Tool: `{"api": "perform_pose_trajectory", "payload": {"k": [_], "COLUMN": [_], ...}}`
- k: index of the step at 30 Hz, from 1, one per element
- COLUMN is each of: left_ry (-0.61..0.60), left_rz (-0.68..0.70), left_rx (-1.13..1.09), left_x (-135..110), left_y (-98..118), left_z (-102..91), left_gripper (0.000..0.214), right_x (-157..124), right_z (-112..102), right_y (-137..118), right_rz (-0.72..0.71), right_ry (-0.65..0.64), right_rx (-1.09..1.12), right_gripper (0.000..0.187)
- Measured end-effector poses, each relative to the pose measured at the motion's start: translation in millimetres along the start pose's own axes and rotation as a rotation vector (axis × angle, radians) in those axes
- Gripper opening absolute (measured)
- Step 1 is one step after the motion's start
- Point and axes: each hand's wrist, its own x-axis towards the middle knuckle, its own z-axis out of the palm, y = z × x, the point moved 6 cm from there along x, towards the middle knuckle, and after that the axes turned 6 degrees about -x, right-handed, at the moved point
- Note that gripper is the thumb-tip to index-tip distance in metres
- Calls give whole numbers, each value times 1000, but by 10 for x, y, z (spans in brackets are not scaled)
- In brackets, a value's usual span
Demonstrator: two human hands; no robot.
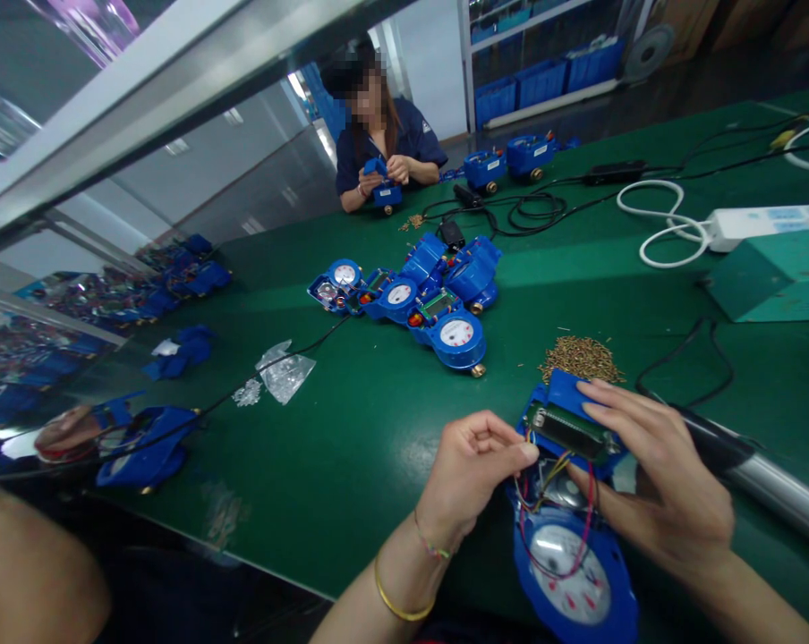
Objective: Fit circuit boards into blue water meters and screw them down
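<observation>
A blue water meter (572,577) lies before me at the lower right, its round white dial facing up. Above the dial, its upper housing (566,391) holds a green circuit board with a dark display strip (569,431). Thin coloured wires (589,510) loop from the board down over the dial. At the board's left edge, my left hand (472,470) pinches thumb and forefinger together on the wires. My right hand (673,487) grips the housing from the right, fingers over its top and thumb underneath. The wire ends between my left fingertips are hidden.
A pile of brass screws (581,359) lies just beyond the meter. Several blue meters (455,333) sit mid-table. An electric screwdriver (773,487) and a green box (773,277) are at right. A co-worker (391,148) handles a meter opposite; another person's hand (69,434) is at left.
</observation>
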Motion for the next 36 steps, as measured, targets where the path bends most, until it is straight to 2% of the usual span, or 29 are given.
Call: {"api": "perform_pose_trajectory", "payload": {"k": [6,11,23,36], "left_ry": [-24,-28,8,54], "left_rz": [-84,-63,31,32], "left_rx": [-22,-27,-95,-101], "left_x": [30,21,38,30], "left_y": [-11,-2,-53,-59], "left_z": [28,-14,-75,-98], "left_gripper": [45,40,33,26], "right_x": [-20,-14,-12,-24], "right_z": [10,24,36,72], "right_y": [11,6,1,28], "right_rz": [14,-25,14,68], "right_ry": [-46,-40,-29,-51], "right_rx": [12,46,45,73], "right_gripper": [53,53,55,51]}}
